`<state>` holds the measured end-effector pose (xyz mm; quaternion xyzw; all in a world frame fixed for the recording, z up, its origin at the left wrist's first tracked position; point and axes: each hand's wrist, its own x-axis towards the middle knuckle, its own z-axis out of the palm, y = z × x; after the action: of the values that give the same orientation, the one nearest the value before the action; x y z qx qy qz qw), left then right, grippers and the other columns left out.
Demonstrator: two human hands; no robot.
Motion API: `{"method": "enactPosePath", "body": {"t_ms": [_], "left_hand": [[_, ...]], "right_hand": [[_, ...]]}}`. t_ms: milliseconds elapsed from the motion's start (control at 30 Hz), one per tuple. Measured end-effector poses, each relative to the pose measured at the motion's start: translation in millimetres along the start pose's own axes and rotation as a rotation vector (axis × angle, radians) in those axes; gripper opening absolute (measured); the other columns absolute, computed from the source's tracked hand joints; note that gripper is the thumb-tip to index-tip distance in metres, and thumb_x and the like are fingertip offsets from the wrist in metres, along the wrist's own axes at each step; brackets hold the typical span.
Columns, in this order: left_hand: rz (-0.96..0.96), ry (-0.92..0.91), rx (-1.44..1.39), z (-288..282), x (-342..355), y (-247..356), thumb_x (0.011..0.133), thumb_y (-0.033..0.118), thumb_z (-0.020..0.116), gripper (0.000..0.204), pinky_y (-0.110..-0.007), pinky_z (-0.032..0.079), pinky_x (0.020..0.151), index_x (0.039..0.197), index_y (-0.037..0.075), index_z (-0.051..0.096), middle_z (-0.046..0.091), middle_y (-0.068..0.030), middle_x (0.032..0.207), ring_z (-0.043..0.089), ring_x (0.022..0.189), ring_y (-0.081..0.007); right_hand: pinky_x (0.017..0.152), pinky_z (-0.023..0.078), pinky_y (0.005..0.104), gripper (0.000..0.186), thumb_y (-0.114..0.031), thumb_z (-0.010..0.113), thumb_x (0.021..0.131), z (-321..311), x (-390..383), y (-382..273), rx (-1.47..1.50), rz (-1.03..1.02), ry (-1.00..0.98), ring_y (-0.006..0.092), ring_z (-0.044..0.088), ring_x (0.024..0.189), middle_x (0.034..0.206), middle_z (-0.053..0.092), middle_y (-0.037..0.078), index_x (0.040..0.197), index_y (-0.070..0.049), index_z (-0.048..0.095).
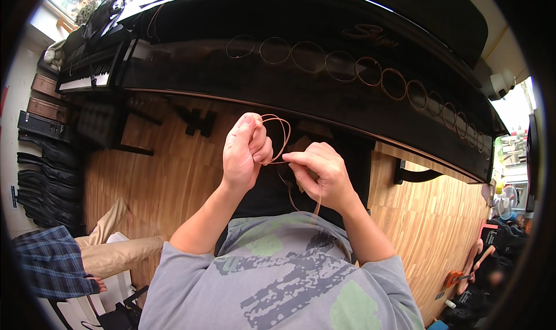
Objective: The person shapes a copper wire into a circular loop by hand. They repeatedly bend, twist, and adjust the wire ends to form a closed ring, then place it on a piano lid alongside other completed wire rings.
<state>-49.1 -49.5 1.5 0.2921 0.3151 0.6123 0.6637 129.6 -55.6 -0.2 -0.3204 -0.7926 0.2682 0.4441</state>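
Thin copper-coloured looped wire (288, 131) before a long glossy black piano (191, 69)

The left hand (246, 150), fingers curled, pinches the loop's left side; the right hand (320, 170) pinches the wire at lower right, near the left. Beyond them, thin round metallic wire rings (381, 78) form a row along the piano

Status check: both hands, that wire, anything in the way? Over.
Left hand gripping looped coppery wire; right hand pinching a strand. Loops loose between hands. Black piano ahead, row of coils along it; no obstruction seen at hands.
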Motion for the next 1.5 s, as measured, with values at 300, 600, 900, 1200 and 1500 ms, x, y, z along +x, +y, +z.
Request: {"method": "enactPosePath", "body": {"t_ms": [300, 600, 900, 1200, 1500], "left_hand": [[-0.267, -0.051, -0.32, -21, 8, 16, 0.1, 0.027, 0.034, 0.028, -0.024, 0.034, 0.045, 0.076, 0.015, 0.044, 0.03, 0.0061, 0.051, 0.034, 0.045, -0.0085], [-0.21, -0.075, -0.249, -30, 7, 10, 0.101, 0.028, 0.033, 0.027, -0.027, 0.047, 0.051, 0.082, 0.013, 0.045, 0.041, 0.0029, 0.056, 0.048, 0.05, -0.0115], [-0.051, -0.162, 0.096, -21, 4, 12, 0.099, 0.011, 0.039, 0.009, -0.022, 0.045, 0.043, 0.106, 0.008, 0.044, 0.053, -0.005, 0.075, 0.049, 0.047, -0.009], [-0.114, -0.515, 0.109, -19, 4, 27, 0.102, 0.018, 0.036, 0.014, -0.017, 0.025, 0.032, 0.111, 0.006, 0.038, 0.042, -0.0012, 0.055, 0.028, 0.035, -0.0043], [-0.296, -0.514, 0.154, -14, 9, 40, 0.101, 0.018, 0.043, 0.014, -0.016, 0.024, 0.034, 0.107, 0.008, 0.037, 0.045, 0.0018, 0.056, 0.029, 0.038, -0.0027]], "right_hand": [[0.062, 0.044, 0.0258, 0.028, -0.026, 0.053, 0.097, -20, -28, 12, 0.414, 0.16, 0.095, 0.0133, 0.055, 0.066, 0.069, 0.058, 0.005, 0.104, -0.003, 0.068], [0.058, 0.042, 0.0328, 0.018, -0.016, 0.066, 0.085, -9, -35, -1, -0.187, -0.125, -0.092, 0.0209, 0.054, 0.059, 0.065, 0.055, 0.004, 0.1, -0.006, 0.067], [0.062, 0.044, 0.0338, 0.018, -0.014, 0.069, 0.08, -6, -37, -11, -0.246, -0.033, -0.238, 0.0226, 0.058, 0.069, 0.074, 0.059, 0.005, 0.095, -0.007, 0.061], [0.088, 0.045, 0.0312, 0.044, -0.009, 0.06, 0.086, -21, 4, 0, 0.268, 0.39, 0.085, 0.019, 0.057, 0.101, 0.112, 0.059, 0.01, 0.129, -0.007, 0.051], [0.07, 0.047, 0.0247, 0.016, -0.013, 0.066, 0.087, -6, 40, 7, 0.557, 0.523, -0.18, 0.0092, 0.057, 0.076, 0.084, 0.063, 0.004, 0.098, -0.002, 0.065]]}}
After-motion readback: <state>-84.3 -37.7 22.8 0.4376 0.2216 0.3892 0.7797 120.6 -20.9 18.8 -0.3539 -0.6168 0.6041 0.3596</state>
